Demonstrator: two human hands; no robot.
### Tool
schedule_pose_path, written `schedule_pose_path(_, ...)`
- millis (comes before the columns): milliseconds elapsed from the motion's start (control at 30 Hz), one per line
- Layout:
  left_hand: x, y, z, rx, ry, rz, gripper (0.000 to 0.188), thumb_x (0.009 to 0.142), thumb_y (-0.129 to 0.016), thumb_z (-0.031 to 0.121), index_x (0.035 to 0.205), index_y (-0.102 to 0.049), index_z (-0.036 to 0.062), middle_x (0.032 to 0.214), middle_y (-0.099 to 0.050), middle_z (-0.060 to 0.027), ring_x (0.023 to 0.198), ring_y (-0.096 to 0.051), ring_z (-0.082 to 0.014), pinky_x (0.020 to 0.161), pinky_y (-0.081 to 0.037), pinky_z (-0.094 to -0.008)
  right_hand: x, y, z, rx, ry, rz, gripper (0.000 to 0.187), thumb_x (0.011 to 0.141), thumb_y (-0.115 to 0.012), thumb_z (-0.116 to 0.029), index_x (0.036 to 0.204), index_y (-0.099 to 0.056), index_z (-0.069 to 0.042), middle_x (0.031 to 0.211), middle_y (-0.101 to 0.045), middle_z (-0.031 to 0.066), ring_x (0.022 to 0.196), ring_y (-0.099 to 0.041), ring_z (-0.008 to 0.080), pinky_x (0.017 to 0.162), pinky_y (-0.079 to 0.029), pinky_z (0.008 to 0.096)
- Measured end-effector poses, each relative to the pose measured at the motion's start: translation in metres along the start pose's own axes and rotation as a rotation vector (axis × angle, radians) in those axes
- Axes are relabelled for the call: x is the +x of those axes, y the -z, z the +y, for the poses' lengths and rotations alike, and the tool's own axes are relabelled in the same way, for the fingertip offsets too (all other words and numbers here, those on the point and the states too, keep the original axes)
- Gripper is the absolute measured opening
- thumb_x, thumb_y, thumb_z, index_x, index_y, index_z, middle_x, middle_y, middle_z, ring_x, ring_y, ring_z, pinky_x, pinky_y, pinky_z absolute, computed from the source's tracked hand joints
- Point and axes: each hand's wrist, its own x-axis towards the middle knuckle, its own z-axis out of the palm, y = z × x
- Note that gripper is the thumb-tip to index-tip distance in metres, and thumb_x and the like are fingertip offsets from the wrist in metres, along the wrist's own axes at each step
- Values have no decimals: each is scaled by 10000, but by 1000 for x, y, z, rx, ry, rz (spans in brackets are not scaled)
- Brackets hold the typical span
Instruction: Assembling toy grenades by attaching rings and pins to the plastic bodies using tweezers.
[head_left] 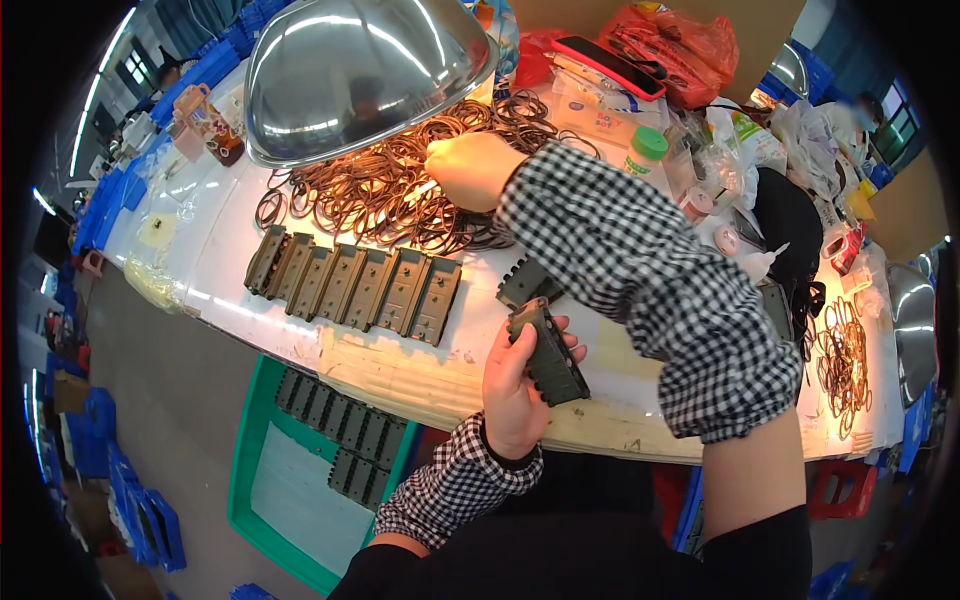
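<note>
My left hand [515,395] grips a dark olive ridged rail piece [556,360] over the table's front edge, thumb on its near side. Another ridged piece [527,282] lies on the table just behind it. My right hand [472,170] reaches across to a heap of thin brown rubber rings [350,185], its fingers curled in at the heap's edge. What those fingers pinch, if anything, is too small to tell. Left of my hands, several olive rail pieces [350,287] lie side by side in a row, hollow sides up.
A shiny metal lamp shade [360,85] hangs low over the heap. Below the table edge, a green tray [243,480] holds more rail pieces [345,420]. A red-edged phone [608,66], a green-capped bottle [648,148] and plastic bags [675,50] crowd the back right.
</note>
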Motion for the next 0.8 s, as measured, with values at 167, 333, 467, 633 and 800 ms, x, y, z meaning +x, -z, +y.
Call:
schedule_pose_path(167,-4,0,5,-6,-28,-50,316,987,-447,178,1267,-450,31,1097,-571,-130,939,-605,-202,874,-527,-411,-79,70,-5,196,119,236,104,803,-613,-79,888,-660,-40,764,-652,96,749,-641,264,664,-497,384)
schedule_pose_path(333,-3,-9,25,-48,-144,-235,410,997,-378,208,1364,-378,25,1486,-274,-177,923,-553,-185,798,-513,-331,-174,119,-34,1049,-40,279,132,831,-605,-70,927,-617,19,847,-671,59,755,-628,100,649,-490,243)
schedule_pose_path(467,-3,-19,30,-150,23,-423,420,971,-424,231,1310,-414,-16,1499,-224,-246,823,-582,-188,681,-536,-304,-229,126,-56,1461,-224,163,156,911,-577,-93,1033,-549,2,831,-636,46,796,-623,97,670,-479,215)
schedule_pose_path(633,-9,-19,23,-58,223,-570,440,930,-495,247,1221,-436,-78,1255,-430,-237,759,-584,-228,609,-550,-325,-264,95,-51,1670,-343,227,244,930,-561,-145,1097,-552,32,822,-641,60,757,-604,96,687,-486,229)
schedule_pose_path(800,-13,-18,23,-185,204,-548,481,934,-496,229,1261,-384,-105,1135,-467,-200,801,-562,-229,595,-555,-342,-283,87,-53,1492,-483,279,272,912,-589,-131,1119,-584,46,831,-649,58,722,-586,73,618,-452,202)
